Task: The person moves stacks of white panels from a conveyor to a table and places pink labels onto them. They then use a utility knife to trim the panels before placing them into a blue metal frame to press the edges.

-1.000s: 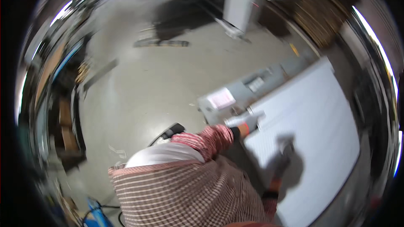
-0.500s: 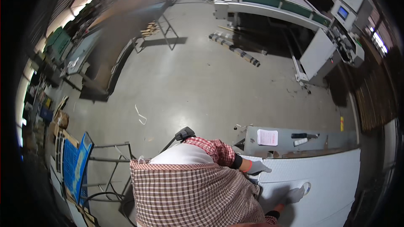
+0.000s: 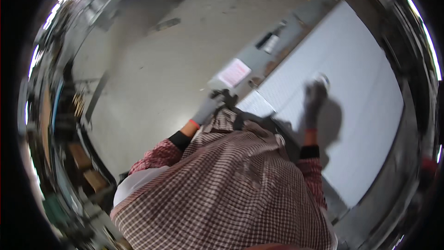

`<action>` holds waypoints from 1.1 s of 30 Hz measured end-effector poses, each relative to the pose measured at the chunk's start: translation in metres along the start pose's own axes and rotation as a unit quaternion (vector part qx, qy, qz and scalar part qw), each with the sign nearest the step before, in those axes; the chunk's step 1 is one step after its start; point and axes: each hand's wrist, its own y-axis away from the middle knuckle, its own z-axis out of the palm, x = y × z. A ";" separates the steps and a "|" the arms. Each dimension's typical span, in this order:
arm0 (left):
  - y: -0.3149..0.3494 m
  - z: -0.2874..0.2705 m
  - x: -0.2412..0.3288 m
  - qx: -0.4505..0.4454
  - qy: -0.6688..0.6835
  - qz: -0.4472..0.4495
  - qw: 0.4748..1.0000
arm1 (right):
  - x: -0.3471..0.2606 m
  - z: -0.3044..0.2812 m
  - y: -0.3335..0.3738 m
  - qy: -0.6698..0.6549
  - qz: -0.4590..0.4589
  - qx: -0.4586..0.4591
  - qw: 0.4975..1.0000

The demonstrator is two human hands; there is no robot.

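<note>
A: Where is the pale ring (image 3: 326, 81)?
B: Over the white panel (image 3: 365, 88), at right; the right hand (image 3: 316, 96) pinches its near rim. Probably light and stiff, best held by that rim.
A: The left hand (image 3: 215, 102)?
B: Beside the checked apron (image 3: 199, 180); blur hides its grip.

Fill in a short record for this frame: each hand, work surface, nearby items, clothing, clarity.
left hand: left hand grey-gloved, beside the bunched checked apron; grip unclear
right hand: right hand grey-gloved, fingers closed on a tape roll over the white ribbed sheet
work surface: sheet lies on a grey workbench
nearby items: pink-and-white paper, black-handled tool and small white item on the bench's exposed strip
clothing: red checked sleeves, dark wristbands
clarity: motion-blurred
</note>
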 end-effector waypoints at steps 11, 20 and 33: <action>-0.257 0.090 0.086 -0.081 -0.349 0.228 0.905 | -0.103 -0.140 0.050 -0.262 0.156 -0.051 0.951; -0.331 0.156 0.096 -0.031 -0.422 0.484 0.766 | -0.118 -0.206 0.157 -0.137 0.364 -0.090 0.917; 0.223 0.386 0.098 -0.614 -0.303 0.312 0.659 | -0.016 -0.302 0.248 -0.514 0.558 0.310 0.572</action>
